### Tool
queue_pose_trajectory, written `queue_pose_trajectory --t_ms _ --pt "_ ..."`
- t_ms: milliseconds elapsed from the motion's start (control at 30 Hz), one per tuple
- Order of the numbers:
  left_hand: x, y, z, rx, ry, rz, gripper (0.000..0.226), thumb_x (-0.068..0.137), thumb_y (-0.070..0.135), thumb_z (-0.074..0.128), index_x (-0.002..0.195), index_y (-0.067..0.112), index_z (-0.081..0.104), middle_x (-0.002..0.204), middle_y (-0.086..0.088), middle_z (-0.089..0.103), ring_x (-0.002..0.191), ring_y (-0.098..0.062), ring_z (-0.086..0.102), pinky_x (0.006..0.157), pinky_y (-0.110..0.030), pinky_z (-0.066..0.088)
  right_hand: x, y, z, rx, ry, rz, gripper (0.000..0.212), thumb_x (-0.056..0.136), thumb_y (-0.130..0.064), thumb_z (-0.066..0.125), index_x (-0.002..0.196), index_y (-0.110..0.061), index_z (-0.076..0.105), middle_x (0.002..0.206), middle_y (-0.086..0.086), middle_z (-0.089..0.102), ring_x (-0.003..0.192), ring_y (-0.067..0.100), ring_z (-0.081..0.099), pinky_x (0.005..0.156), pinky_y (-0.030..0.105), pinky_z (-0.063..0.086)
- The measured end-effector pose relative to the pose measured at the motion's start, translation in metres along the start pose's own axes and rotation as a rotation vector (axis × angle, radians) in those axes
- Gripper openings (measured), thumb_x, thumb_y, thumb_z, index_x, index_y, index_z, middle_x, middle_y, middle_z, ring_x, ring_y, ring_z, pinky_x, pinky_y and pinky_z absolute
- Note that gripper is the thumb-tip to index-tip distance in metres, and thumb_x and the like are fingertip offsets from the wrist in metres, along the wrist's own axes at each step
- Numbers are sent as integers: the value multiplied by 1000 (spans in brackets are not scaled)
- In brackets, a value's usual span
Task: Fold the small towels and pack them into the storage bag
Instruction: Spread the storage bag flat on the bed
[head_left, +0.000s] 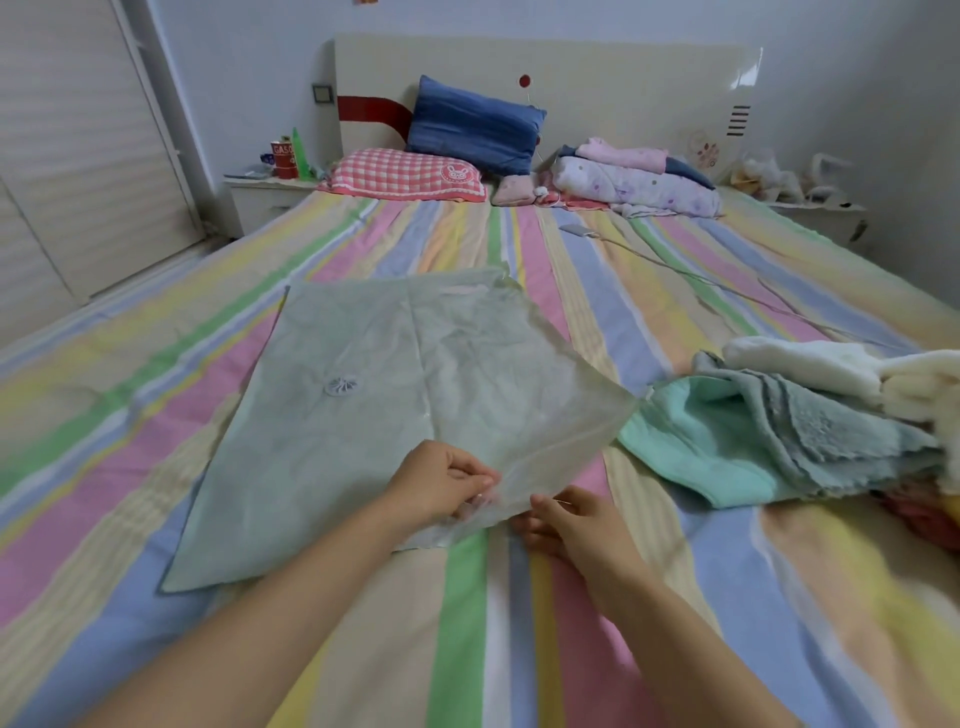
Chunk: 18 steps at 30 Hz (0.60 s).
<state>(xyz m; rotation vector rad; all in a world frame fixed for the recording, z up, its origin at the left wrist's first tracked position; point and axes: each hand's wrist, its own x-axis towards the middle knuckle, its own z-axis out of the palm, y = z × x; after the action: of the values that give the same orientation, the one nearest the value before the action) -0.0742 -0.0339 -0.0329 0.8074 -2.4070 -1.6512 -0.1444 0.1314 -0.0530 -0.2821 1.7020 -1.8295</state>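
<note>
storage bag (363, 415): a flat, translucent grey-green plastic sheet with a round white valve (341, 385) on its upper face, lying on the striped bedspread (467, 623) left of the bed's middle, its long side running from the near left toward the head of the bed. the bag's near right part is raised off the bedspread, so that its right corner stands up and points toward the towels.

left hand (441, 483): fingers closed in a pinch on the bag's near edge, thumb and fingertips pressed on the plastic. right hand (566, 519): just beside the left, fingers partly curled at or under the same edge; whether it grips the plastic cannot be told, as the fingertips are hidden by the bag. both forearms enter from the near edge of the bed.

small towels (779, 431): an unfolded, rumpled heap near the right edge of the bed, just beside the bag's raised corner. a mint-green towel (685, 441) lies lowest and nearest the bag, a grey-blue towel (831, 431) over it, and a white towel (810, 364) behind; something reddish shows at the heap's near right, blurred.

head of the bed: a pink checked pillow (405, 174), a blue pillow (472, 124) leaning on the cream headboard (623, 78), and a pile of folded bedding (634, 182) to the right. a thin cable (701, 280) runs across the bedspread toward the right edge. a bedside table (260, 197) with a red can stands at the far left corner.
</note>
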Motion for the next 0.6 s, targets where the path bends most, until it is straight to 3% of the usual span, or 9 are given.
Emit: queue_pose_trajectory --t_ms 67,133,200,300,433,533,600 --pt "-4 -3 4 377 143 128 12 76 27 66 85 32 71 76 16 72 79 -7 67 73 -26 54 -1 2 4 -34 33 2 12 92 1 56 93 -2 68 78 13 71 66 20 65 61 24 57" --pt "-16 1 13 719 197 280 25 72 32 60 96 34 62 93 18 67 94 -7 62 79 -27 48 0 2 8 -73 83 14 14 90 1 55 94 1 68 77 15 70 63 19 63 60 26 56" --pt "-24 1 18 913 171 370 36 74 25 55 109 33 52 111 14 59 107 -13 54 84 -30 41 1 3 10 -108 128 17 15 88 1 54 93 2 68 75 17 70 62 20 65 61 31 57" --pt "-19 2 -3 1001 264 318 43 79 15 52 118 30 49 121 8 57 113 -19 53 87 -33 40 0 3 2 -181 205 20 16 85 2 54 88 -3 69 70 14 71 59 22 67 65 38 59" --pt "-8 34 -67 940 554 249 25 87 17 53 110 25 58 107 -2 68 101 -30 63 76 -34 46 0 5 -13 -320 268 -7 21 83 -1 49 85 -6 69 64 11 71 58 25 69 64 43 61" --pt "-9 68 -101 955 854 485 17 90 13 53 107 14 56 81 -11 68 75 -36 64 60 -38 44 -2 7 -15 -553 241 -64 18 84 -8 51 83 -16 67 63 1 71 62 18 70 66 43 59" --pt "-14 94 -107 958 967 667 11 84 4 58 93 9 54 64 -11 60 56 -33 56 49 -31 33 -3 9 -11 -772 216 -125 12 83 -16 52 79 -21 63 64 -3 70 67 16 68 70 39 55"
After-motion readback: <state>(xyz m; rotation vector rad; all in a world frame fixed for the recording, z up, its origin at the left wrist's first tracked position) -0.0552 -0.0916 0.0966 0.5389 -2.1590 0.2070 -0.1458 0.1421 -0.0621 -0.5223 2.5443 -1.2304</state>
